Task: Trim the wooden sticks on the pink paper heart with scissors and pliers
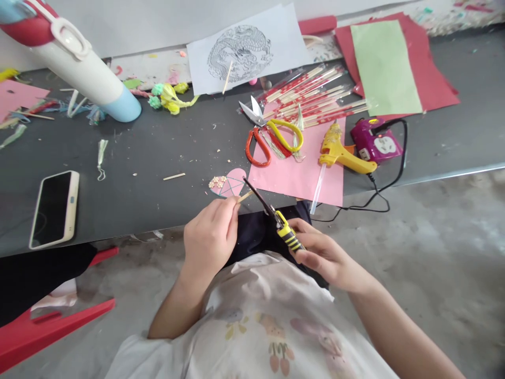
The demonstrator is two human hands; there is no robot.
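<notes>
My left hand (211, 234) is closed in a pinch on a thin wooden stick (245, 196), whose free end points right. In my right hand (321, 255) is a hand cutter (290, 234) with yellow-and-black striped handles. Its long dark jaws, seen nearly edge-on, reach up toward the stick; whether they touch it I cannot tell. Just beyond my left hand lies a pink paper heart (235, 181) crossed by green lines, with small pale pieces (218, 182) covering part of its left side. A short stick piece (174, 176) rests to the left of the heart.
Red-and-yellow scissors (260, 123) lie open across pink paper (294, 181). A yellow glue gun (337, 150) is beside a purple power socket (376, 142). Wrapped sticks (311, 100), a dragon drawing (240, 52), a bottle (87, 73) and a phone (54, 209) surround the work area.
</notes>
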